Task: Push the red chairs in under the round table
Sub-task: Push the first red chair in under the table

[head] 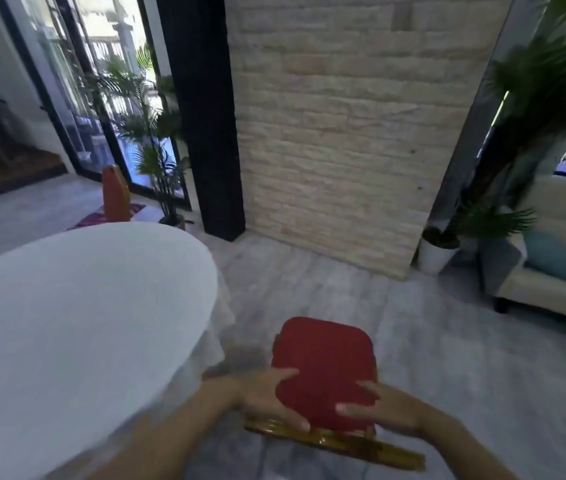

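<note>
A red chair (323, 358) with a gold backrest frame stands just below me, to the right of the round table (77, 306) in its white cloth. My left hand (267, 400) grips the left end of the chair's back. My right hand (378, 410) grips the right end, fingers over the red cushion. The seat points away from me, apart from the table's edge. A second red chair (115, 195) stands at the far side of the table, only its back showing.
A pale brick wall (344, 133) and a black pillar (202, 116) rise ahead. Potted palms stand by the glass doors (150, 140) and at the right (437, 251). A cream sofa (558, 271) with a teal cushion sits at the right. The floor is grey.
</note>
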Available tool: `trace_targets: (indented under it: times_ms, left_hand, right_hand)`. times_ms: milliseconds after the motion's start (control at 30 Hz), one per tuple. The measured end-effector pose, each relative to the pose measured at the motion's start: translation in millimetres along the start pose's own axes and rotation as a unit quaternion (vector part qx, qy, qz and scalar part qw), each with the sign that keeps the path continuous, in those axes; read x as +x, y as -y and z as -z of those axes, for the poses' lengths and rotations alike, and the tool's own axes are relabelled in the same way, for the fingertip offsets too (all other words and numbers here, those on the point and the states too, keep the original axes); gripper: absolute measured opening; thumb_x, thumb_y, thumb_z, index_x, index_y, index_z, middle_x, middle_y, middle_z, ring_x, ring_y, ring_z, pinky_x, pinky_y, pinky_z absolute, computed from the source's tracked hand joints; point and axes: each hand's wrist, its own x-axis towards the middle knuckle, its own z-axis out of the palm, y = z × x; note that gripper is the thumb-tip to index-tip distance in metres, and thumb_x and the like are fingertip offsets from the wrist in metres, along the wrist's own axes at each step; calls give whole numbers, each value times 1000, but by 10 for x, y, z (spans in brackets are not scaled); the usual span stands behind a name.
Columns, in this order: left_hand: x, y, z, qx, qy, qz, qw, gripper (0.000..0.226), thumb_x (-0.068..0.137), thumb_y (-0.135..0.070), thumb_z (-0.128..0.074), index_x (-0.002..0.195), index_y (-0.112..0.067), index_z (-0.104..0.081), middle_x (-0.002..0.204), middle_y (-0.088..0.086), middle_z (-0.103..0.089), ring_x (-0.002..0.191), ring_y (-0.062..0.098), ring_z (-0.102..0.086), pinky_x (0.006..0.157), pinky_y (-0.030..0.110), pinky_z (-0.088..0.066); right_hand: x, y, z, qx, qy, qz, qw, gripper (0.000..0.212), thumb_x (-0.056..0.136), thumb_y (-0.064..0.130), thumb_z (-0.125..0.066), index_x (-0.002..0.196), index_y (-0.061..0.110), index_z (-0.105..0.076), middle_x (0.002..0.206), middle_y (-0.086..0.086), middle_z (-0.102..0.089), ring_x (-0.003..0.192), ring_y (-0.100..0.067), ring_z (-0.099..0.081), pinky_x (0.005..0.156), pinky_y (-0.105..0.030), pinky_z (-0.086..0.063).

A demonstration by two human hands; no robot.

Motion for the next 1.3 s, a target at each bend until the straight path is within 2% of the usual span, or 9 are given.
trace_targets:
  times_ms: [133,200,267,333,400,600,800,1067,1300]
  left_hand:
    - [304,100,-518,54,51,25,997,91,73,-53,-80,152,-39,-38,150,-3,-51,134,19,-49,102,23,-38]
    - [386,133,-662,121,-10,10,993,58,82,-37,-70,138,-41,-54,131,2,-65,119,25,-60,89,26,-43]
    - [432,137,-702,191,-73,13,979,35,87,-32,-58,122,-35,-63,119,5,-70,110,30,-65,85,34,-48]
    - [500,195,-746,217,-72,26,973,31,86,-37,-54,117,-35,-62,113,2,-71,103,30,-67,83,38,-50]
    - [530,242,-793,226,-74,46,970,33,85,-43,-52,115,-35,-63,105,1,-72,95,28,-69,79,37,-53]
    - [661,378,-973,210,-102,100,967,27,75,-41,-50,77,-17,-63,77,0,-71,70,28,-68,69,37,-59]
    - [695,258,-1137,182,-132,84,971,19,81,-29,-51,79,-17,-66,82,1,-72,76,26,-66,73,35,-56]
    - [789,-123,-1147,115,-154,166,967,26,87,-26,-56,64,-23,-44,93,12,-71,87,33,-66,69,31,-41]
    - [1037,-621,-1414,25,-230,253,939,25,88,-30,-59,67,-23,-47,92,9,-70,89,34,-66,78,35,-47]
  right_hand:
    - [10,-386,-304,-56,37,-1,998,131,47,91,-80,160,43,-34,157,16,-33,148,-12,-40,108,-17,-36]
    - [106,-502,-438,-96,8,-1,995,128,45,87,-83,157,52,-32,160,10,-35,146,-18,-42,104,-21,-38]
    - [175,-556,-480,-130,5,-18,991,100,58,64,-78,147,68,-34,154,1,-41,136,-25,-52,100,-29,-46]
    - [261,-655,-535,-160,-4,-46,986,82,64,56,-61,139,77,-33,143,-2,-44,121,-32,-62,95,-38,-53]
    - [232,-657,-573,-190,-2,-72,979,72,74,47,-53,141,67,-37,142,-4,-46,116,-33,-64,96,-44,-55]
    - [274,-736,-559,-221,-23,-61,973,55,79,50,-54,115,89,-40,126,2,-64,107,-31,-68,89,-44,-57]
    - [245,-752,-296,-309,-12,-15,951,65,82,45,-43,144,63,-47,120,1,-69,104,-26,-69,88,-38,-55]
    - [741,-936,166,-379,-2,31,925,57,76,49,-45,127,38,-68,106,4,-74,90,-21,-73,76,-35,-59]
    - [922,-898,799,-429,85,173,882,51,86,26,-61,128,54,-67,106,4,-75,93,-23,-71,68,-28,-45]
